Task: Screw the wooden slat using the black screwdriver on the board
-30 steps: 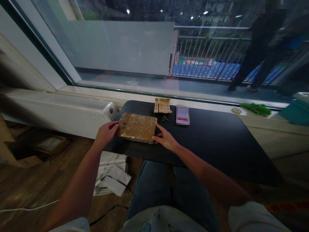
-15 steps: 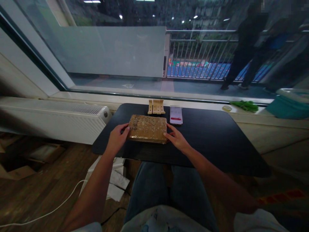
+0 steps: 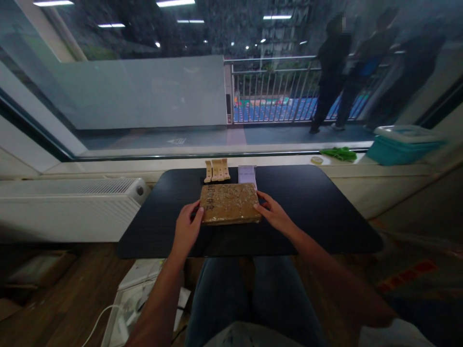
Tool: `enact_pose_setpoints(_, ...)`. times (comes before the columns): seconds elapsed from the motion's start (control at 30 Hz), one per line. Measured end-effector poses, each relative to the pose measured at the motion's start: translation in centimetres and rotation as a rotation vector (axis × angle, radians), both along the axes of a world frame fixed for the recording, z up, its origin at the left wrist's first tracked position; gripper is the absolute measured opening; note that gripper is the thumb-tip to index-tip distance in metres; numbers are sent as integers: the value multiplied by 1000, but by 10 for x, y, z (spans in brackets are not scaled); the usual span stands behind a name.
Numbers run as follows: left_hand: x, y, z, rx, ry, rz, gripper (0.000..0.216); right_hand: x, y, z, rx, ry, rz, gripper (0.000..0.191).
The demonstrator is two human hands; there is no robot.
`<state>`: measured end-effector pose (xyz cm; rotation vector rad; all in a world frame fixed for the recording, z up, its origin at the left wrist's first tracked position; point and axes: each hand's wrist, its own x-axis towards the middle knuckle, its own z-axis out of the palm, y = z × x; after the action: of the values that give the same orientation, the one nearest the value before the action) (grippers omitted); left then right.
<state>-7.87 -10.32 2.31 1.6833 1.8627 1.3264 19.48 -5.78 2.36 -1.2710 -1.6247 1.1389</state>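
A flat brown pack wrapped in clear film (image 3: pixel 229 204) lies on the black table (image 3: pixel 318 212). My left hand (image 3: pixel 187 229) grips its left edge, fingers curled round the near corner. My right hand (image 3: pixel 273 213) holds the right edge, fingers pressed along its side. Just behind the pack lie several small light wooden pieces (image 3: pixel 216 170) and a white card (image 3: pixel 247 174).
A white radiator (image 3: pixel 68 207) stands left of the table, with papers and a white cable on the wooden floor below. On the window sill are green cloth (image 3: pixel 337 153) and a teal box (image 3: pixel 403 144). People stand outside at the balcony railing.
The pack has shifted with both hands toward the table's middle and now lies squarer to me. The view has swung right and up, hiding the small screws behind the pack.
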Motion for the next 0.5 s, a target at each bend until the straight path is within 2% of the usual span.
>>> enact_pose_setpoints(0.5, 36, 4, -16, -59, -40, -172, 36, 49, -20, -8, 6, -123, -54, 59)
